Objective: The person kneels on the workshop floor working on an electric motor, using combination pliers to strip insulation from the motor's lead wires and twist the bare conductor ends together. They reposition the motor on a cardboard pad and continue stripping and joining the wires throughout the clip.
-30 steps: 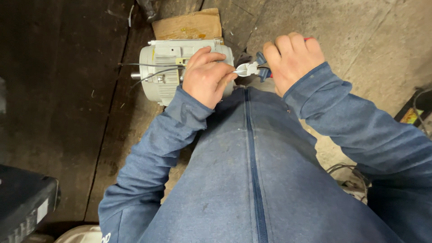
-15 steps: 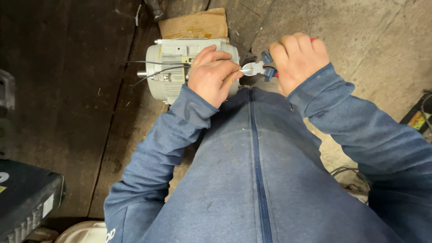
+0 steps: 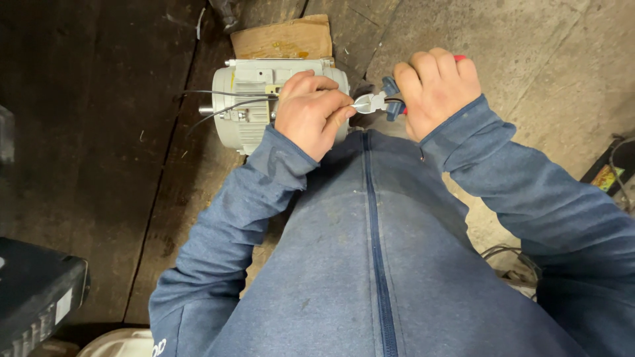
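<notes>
At upper centre, the right hand [image 3: 436, 89] is clenched round pliers [image 3: 376, 102]; the left hand [image 3: 311, 112] pinches something hidden at their tip, over a grey motor [image 3: 248, 99] that looks heavy and rigid. Thin, springy black wires [image 3: 218, 106] trail left.

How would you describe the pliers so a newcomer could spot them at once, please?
Find the pale grey motor on the floor. Just right of it, the right hand grips the pliers. Their shiny metal tip and blue-and-red handles stand out.
</notes>
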